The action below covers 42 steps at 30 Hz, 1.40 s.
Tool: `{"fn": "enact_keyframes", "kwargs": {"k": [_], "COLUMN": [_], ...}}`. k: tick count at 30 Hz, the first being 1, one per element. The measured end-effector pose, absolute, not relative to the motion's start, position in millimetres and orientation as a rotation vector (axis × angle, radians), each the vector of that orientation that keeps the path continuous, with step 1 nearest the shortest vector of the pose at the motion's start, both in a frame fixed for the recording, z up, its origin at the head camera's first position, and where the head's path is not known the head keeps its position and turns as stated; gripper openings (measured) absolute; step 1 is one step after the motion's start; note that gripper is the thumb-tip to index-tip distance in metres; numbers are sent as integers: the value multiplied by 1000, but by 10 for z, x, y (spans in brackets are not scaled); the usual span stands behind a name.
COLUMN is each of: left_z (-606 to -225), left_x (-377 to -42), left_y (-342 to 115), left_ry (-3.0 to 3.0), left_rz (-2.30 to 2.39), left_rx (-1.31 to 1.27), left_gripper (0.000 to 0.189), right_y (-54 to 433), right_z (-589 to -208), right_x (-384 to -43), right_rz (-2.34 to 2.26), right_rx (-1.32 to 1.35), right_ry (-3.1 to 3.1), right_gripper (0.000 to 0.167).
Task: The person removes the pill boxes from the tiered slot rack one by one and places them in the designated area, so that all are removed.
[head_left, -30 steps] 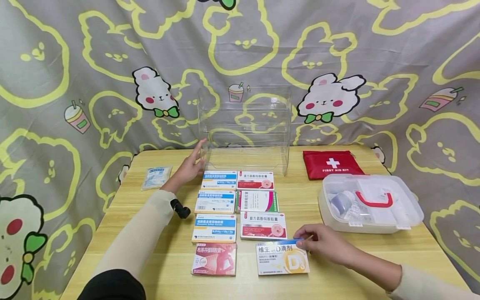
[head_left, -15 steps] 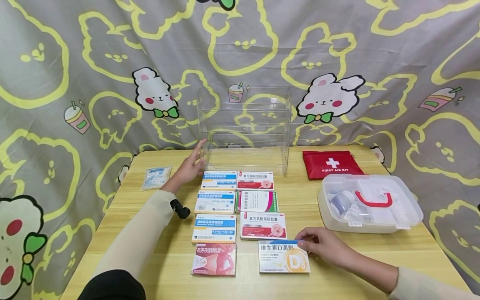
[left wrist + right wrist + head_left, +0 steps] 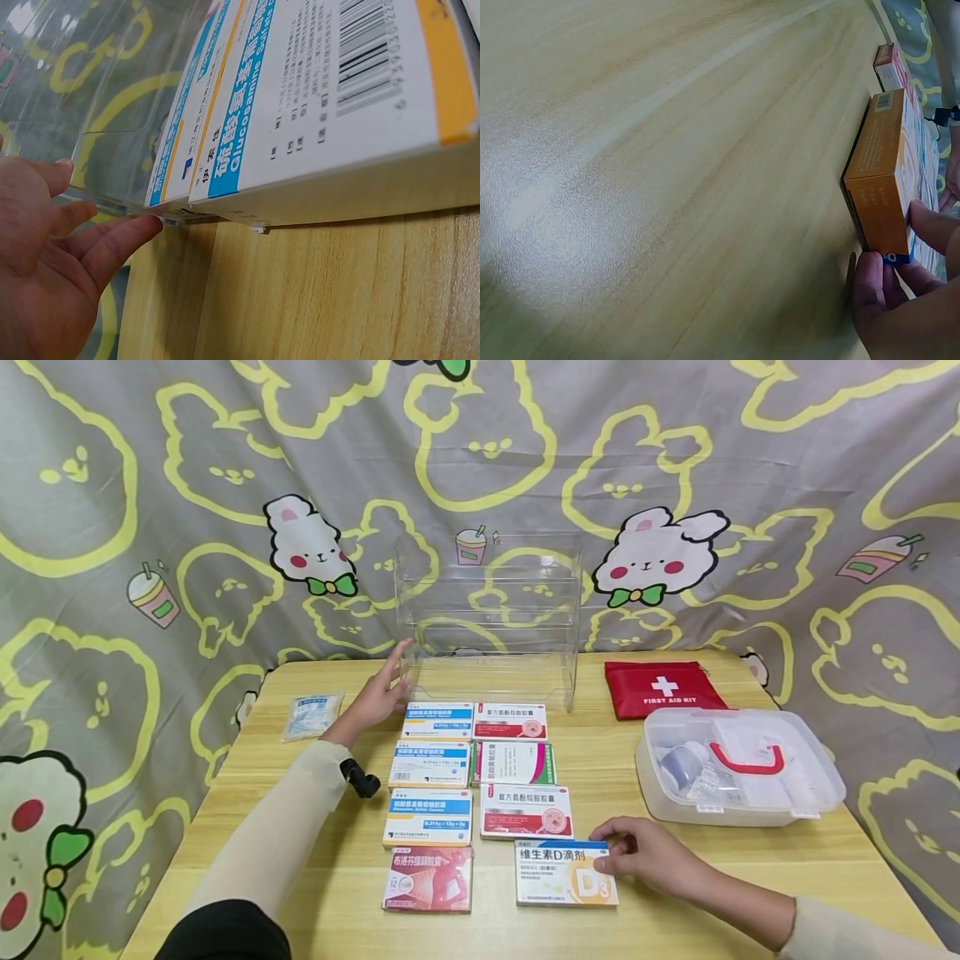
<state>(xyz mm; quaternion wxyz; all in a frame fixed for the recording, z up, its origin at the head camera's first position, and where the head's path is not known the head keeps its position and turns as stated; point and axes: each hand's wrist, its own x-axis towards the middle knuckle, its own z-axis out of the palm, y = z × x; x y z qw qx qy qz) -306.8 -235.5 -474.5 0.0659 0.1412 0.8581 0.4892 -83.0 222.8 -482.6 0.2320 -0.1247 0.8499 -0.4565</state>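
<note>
At the right end of the front row, my right hand [image 3: 648, 860] pinches the top right corner of a white and orange vitamin D drops box [image 3: 566, 874]. Its thumb lies on the face, and other fingers are at the blue edge, as the right wrist view shows. Farther back, my left hand [image 3: 378, 693] rests its extended fingers against the left side of a clear acrylic tiered rack [image 3: 487, 639]. Close to those fingers lies a blue and white glucosamine box [image 3: 300, 97]. Left of the vitamin D box is a pink ibuprofen box [image 3: 428, 879].
Medicine boxes lie in two columns before the rack, including a red and white box [image 3: 527, 811] and a green-edged box [image 3: 513, 762]. A lidded clear case [image 3: 742, 768] and red first aid pouch [image 3: 663, 687] stand right; a small packet [image 3: 312, 717] lies left.
The vitamin D box has shifted and turned slightly under my right hand, now lying straighter. My left hand has stayed at the rack.
</note>
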Motion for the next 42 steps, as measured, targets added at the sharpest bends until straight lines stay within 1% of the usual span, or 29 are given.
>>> {"fn": "enact_keyframes", "kwargs": {"k": [4,10,20,29,35,42], "left_z": [-4750,-4742,-4747,-4733,-4739,-4748], "left_x": [-3060,-3060,-3066,-3060,-3065,-3070], "left_y": [-2350,-2346,-2357,-2357,-2365,-2368], "left_ry": [2588,2590,2582,2581,2568,2570], "left_rz": [1478,1479,1468,1472,1491,1487], "left_rx": [426,424,442,422,434,440], "left_gripper": [82,82,80,80,82,81], "right_y": [2226,2236,2345,2402,2318,2199], "right_z": [-4817,-4799,-4816,-4894,-4925,-4930], "right_x": [-832,-818,-780,-757,-790,-816], "right_rz": [-1253,-1286,-1241,-1227,-1262,-1273], "right_rx": [-352,-360,-568,-619,-660,-708], "right_ry": [2328,2337,2492,2519,2511,2507], "right_gripper": [33,39,41,37,31,28]}}
